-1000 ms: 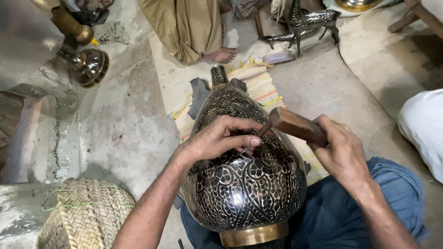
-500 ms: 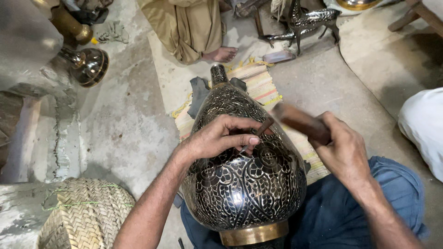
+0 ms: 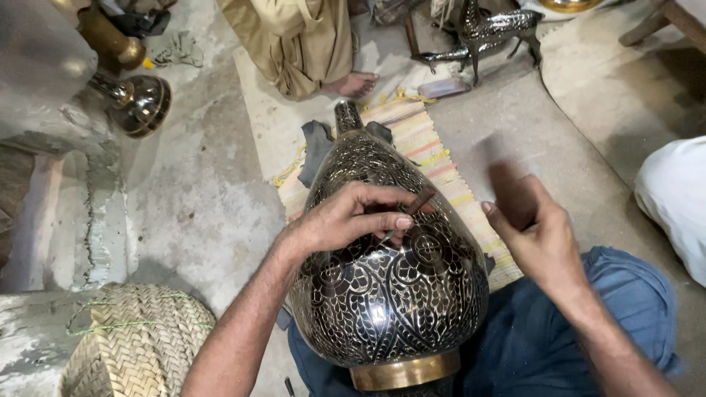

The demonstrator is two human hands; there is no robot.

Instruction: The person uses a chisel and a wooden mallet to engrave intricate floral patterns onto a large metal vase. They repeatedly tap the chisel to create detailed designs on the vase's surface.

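A large dark metal vase point(image 3: 390, 294) with fine silver leaf engraving lies on its side across my lap, brass base ring towards me. My left hand point(image 3: 353, 217) rests on its upper side and pinches a thin metal chisel point(image 3: 418, 202) against the surface. My right hand point(image 3: 533, 231) is to the right of the vase, gripping a wooden mallet point(image 3: 507, 184) that shows only as a raised, motion-blurred brown shape, apart from the chisel.
A striped woven mat point(image 3: 434, 158) lies under the vase. A woven basket point(image 3: 132, 345) sits at lower left, a brass vessel point(image 3: 136, 103) at upper left. Another person's bare foot point(image 3: 353, 84) and tan clothing are ahead, a metal animal figure point(image 3: 485, 37) beyond, white cloth point(image 3: 676, 198) at right.
The mallet has swung up and back from the chisel's end, now blurred. My left hand and the vase have stayed where they were.
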